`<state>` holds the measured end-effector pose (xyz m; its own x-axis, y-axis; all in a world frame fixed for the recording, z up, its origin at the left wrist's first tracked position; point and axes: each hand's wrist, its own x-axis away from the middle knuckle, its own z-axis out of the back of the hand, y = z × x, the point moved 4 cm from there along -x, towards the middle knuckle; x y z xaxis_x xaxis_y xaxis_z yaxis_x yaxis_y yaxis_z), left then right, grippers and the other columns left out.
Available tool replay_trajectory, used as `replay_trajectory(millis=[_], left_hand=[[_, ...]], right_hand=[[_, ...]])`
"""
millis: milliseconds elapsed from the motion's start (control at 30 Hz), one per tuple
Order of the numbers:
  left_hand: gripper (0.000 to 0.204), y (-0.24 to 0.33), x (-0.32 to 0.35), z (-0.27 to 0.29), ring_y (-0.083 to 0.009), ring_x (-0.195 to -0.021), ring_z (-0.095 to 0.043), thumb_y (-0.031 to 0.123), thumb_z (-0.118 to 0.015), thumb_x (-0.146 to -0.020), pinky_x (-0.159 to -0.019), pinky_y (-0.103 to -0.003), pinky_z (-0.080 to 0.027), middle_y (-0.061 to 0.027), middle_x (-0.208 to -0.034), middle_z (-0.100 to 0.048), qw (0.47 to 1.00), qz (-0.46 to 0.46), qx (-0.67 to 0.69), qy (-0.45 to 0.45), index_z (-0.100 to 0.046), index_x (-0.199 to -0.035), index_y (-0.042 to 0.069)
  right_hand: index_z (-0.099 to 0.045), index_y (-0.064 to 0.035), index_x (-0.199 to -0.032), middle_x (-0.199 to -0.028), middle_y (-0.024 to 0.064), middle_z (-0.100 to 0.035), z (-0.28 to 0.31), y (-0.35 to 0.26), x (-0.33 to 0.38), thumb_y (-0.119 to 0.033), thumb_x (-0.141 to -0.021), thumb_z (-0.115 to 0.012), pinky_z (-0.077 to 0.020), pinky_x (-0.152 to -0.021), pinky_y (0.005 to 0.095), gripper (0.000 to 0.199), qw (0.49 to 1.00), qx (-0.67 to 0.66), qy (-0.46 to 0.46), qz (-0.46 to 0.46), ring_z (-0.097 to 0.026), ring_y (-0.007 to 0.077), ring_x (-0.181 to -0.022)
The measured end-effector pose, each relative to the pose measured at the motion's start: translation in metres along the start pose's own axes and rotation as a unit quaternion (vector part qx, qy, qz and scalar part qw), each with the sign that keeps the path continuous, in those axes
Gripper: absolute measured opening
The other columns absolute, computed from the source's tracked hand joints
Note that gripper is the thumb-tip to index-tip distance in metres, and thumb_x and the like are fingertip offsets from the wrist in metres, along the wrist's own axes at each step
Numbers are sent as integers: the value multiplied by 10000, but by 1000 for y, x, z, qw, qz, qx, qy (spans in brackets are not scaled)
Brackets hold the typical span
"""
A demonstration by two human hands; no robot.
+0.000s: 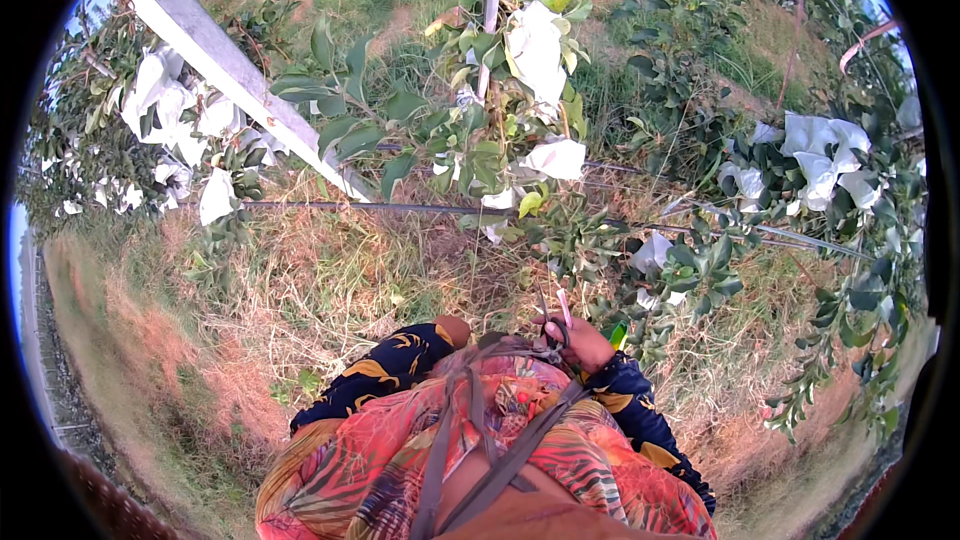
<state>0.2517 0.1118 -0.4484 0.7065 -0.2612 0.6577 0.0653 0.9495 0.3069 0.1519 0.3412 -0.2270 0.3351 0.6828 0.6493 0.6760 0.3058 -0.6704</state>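
Observation:
My right hand [585, 348] is closed around a pair of dark-handled scissors [556, 331] in front of my waist, the thin blades pointing up and away. A narrow pinkish-white strip [564, 308] stands up beside the blades at the same fingers. My left hand [454, 330] is at the front of my body, its back partly showing below a dark patterned sleeve [385, 370]. Its fingers are hidden behind the gathered cloth and grey straps [468, 390] at my waist. Ahead of both hands is a leafy branch with white bags [555, 158] hanging on it.
A pale slanted post [235, 80] crosses the upper left. Dark horizontal lines [400, 207] run across the row at branch height. More white bags hang among leaves on the left [165, 105] and right [825, 155]. Dry grass [300, 290] covers the ground.

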Motion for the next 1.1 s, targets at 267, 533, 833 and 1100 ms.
replay_trajectory(millis=[267, 533, 833, 1100], left_hand=[[256, -33, -2, -49, -345, -809, -636, 287, -571, -746, -662, -438, -499, -165, -841, -657, 998, -40, 16, -45, -686, -822, 72], [320, -54, 54, -52, -361, -876, -627, 344, -559, -782, -765, -457, -490, -184, -915, -658, 970, 107, 202, 82, -684, -928, 89], [353, -140, 126, 4, -381, -764, -618, 350, -476, -863, -665, -472, -493, -184, -862, -641, 921, 239, 210, 224, -648, -920, 48], [182, -38, 186, 219, -353, -889, -572, 53, -552, -809, -754, -409, -471, -181, -950, -590, 785, 9, 272, 556, -582, -984, 11]], right_hand=[[-522, -72, -1207, -802, -30, -584, -13, -5, -20, -361, -885, -583, -208, -386, 171, 437, 1000, 2, -9, -2, -326, 11, -445], [-520, -95, -1203, -764, -35, -558, -8, -19, -34, -373, -896, -566, -214, -392, 196, 417, 1000, 26, 8, -11, -321, 28, -446], [-504, -77, -1212, -823, -4, -564, -7, -56, -50, -396, -879, -587, -216, -396, 186, 468, 998, 6, -11, 57, -310, 29, -466], [-498, -57, -1244, -798, -35, -550, -33, -99, -25, -378, -888, -580, -211, -396, 168, 487, 988, 77, -32, 131, -292, 18, -467]])
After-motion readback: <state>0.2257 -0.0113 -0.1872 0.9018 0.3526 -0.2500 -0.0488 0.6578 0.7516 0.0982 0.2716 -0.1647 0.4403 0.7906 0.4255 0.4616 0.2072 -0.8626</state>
